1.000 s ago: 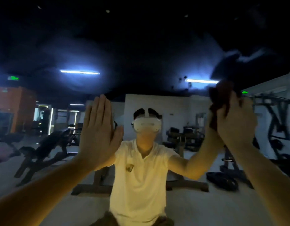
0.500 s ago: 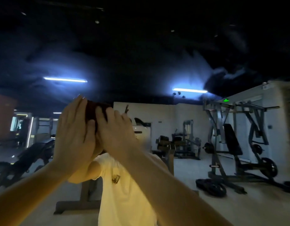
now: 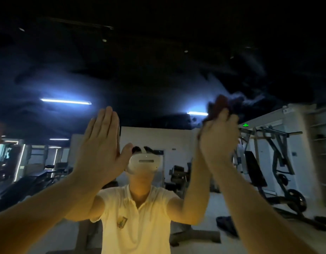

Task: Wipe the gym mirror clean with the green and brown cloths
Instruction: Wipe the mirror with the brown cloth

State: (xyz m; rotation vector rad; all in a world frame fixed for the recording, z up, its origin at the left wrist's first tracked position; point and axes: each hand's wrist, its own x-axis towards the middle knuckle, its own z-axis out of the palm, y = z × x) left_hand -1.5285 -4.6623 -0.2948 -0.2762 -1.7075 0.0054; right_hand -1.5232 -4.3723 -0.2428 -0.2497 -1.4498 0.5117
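The right hand has swept back across the glass from beside the left hand to the right of the view, while the left hand has stayed braced in place. The brown cloth sits bunched under the right hand's fingers, gripped and pressed to the gym mirror, its dark folds showing above the fingertips. The left hand lies flat on the glass, fingers straight and together, holding nothing. The green cloth is not in view.

This looks like mid-wipe, one side-to-side pass at head height. The next stroke probably calls for steady pressure and a shift up or down to fresh glass. No mirror edge shows. There is open glass above and to the right, and the braced left hand bounds the sweep leftward.
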